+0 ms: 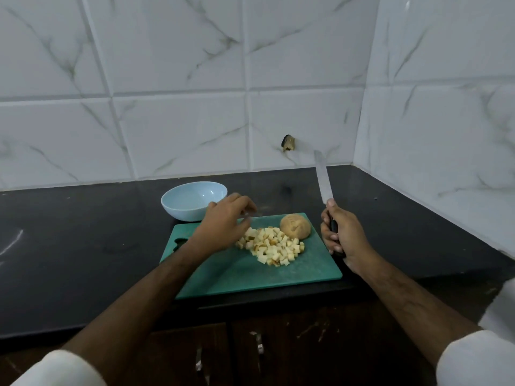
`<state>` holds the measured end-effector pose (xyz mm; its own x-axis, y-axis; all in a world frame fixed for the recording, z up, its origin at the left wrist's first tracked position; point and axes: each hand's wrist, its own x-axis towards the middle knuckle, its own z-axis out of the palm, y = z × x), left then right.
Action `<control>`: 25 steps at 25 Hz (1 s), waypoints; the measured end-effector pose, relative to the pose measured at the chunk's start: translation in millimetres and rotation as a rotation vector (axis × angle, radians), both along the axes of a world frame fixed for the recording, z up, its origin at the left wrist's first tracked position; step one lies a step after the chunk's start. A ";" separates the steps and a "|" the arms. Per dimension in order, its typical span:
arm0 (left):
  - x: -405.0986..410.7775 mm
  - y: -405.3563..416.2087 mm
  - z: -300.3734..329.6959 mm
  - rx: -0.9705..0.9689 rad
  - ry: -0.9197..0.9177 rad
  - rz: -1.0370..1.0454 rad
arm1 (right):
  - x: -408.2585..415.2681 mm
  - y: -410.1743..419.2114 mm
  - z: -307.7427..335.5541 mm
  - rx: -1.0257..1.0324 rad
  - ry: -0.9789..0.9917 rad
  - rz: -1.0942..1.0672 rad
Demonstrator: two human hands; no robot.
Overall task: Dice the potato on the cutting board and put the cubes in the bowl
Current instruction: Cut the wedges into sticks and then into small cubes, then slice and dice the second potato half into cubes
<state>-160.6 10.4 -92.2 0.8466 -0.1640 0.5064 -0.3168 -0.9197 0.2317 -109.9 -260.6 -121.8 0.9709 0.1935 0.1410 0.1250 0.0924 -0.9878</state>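
A green cutting board (237, 271) lies on the dark tabletop (83, 246). On it sits a pile of potato cubes (271, 246), with an uncut potato piece (295, 226) just beyond at the far right. The left hand (225, 221) hovers over the pile's left edge, fingers loosely spread, grasping nothing. The right hand (341, 235) clenches the handle of a knife (323, 178), blade pointing up and away. A pale blue bowl (178, 204) sits just past the board's far left corner.

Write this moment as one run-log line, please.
stage: cubes cut, none in bowl | left hand: open over potato cubes | right hand: grip on knife, blade up | uncut potato piece on cutting board
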 end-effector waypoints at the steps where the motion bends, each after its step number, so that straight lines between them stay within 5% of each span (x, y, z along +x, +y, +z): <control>1: 12.1 -12.5 4.7 0.060 0.099 -0.031 | -0.2 -0.2 -0.3 -0.003 -0.001 0.004; 5: 56.2 -61.2 19.3 0.282 0.472 -0.082 | 0.2 -1.7 -1.7 0.054 0.016 0.015; 11: 90.3 -83.1 20.5 0.455 0.565 -0.086 | 3.8 -3.2 -1.8 0.104 0.034 0.027; 17: 88.7 -82.5 21.5 0.433 0.346 -0.116 | 6.7 -5.5 -3.2 0.121 0.032 0.034; 22: 59.4 -60.4 40.6 0.042 0.195 -0.143 | 4.0 -5.5 -0.6 0.059 0.022 0.027; 25: 30.5 -26.7 42.8 0.015 0.127 -0.119 | 0.1 -4.7 1.4 0.008 -0.010 0.038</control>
